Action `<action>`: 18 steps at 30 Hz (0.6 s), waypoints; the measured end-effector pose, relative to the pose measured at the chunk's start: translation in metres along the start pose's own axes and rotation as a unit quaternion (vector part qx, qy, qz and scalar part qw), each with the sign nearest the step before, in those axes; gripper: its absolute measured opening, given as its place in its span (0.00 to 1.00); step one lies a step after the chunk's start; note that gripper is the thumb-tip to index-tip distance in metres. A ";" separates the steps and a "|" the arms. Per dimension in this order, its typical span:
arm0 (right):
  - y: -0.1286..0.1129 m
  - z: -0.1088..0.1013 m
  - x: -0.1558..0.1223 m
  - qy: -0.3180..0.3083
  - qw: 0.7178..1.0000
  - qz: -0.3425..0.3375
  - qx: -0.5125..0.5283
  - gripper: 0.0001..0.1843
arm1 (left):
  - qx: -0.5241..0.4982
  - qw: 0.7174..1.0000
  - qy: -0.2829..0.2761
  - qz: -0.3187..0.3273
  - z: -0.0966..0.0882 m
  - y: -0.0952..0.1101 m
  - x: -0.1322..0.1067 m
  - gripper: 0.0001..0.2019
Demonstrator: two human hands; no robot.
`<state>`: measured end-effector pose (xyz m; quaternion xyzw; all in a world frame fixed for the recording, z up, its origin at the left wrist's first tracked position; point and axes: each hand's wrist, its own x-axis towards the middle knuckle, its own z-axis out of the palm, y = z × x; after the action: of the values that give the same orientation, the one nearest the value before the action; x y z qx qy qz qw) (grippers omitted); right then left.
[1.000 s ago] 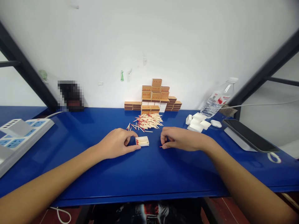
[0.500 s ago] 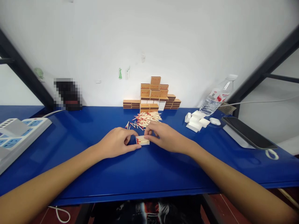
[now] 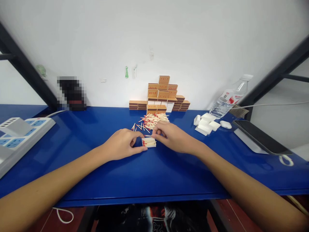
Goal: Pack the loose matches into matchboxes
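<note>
Head cam, sole view. I stand by and note as follows. L hand (image 3: 120, 143): thumb + forefinger grasp L end of a small white matchbox tray (image 3: 151, 143), one finger at back corner, thumb at front. Tray sits flat on the blue desk (image 3: 145, 178), approx. centre, open side up, part-filled w/ red-tipped matches lying lengthwise, heads mostly to L.

R hand (image 3: 172, 137): thumb + forefinger pinch a single match (image 3: 148, 135) at tray's back R corner; its head pts L, along the back edge. Other R fingers curl in.

Loose match pile (image 3: 154, 120) lies behind tray, a few strays to its L. Behind pile, agst. wall (image 3: 103, 42): stepped stack of matchboxes (image 3: 163, 93), brown/orange.

R side of desk: cluster of white trays (image 3: 205, 124), white earbud case (image 3: 226, 125) just beside; water bottle (image 3: 223, 100) behind, tilted; phone (image 3: 262, 137) further R, propped on a white block (image 3: 249, 141). Far L: power strip (image 3: 15, 143) w/ charger (image 3: 14, 125) on top.
</note>
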<state>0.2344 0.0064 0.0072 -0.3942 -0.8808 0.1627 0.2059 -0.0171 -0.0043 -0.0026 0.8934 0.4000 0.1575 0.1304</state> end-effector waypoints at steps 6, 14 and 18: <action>-0.005 -0.003 -0.004 -0.030 0.999 -0.022 0.011 0.04 | 0.003 1.000 -0.003 0.000 -0.002 0.001 0.000 0.18; 0.002 -0.005 -0.004 -0.066 0.997 -0.020 0.017 0.07 | 0.000 1.000 -0.004 -0.002 -0.002 0.001 0.000 0.17; -0.003 -0.001 -0.004 -0.057 0.998 -0.024 0.011 0.06 | -0.001 1.000 -0.001 -0.002 -0.001 0.000 0.000 0.18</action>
<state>0.2358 0.0013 0.0088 -0.3606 -0.8984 0.1899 0.1635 -0.0172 -0.0041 -0.0015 0.8925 0.4015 0.1573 0.1323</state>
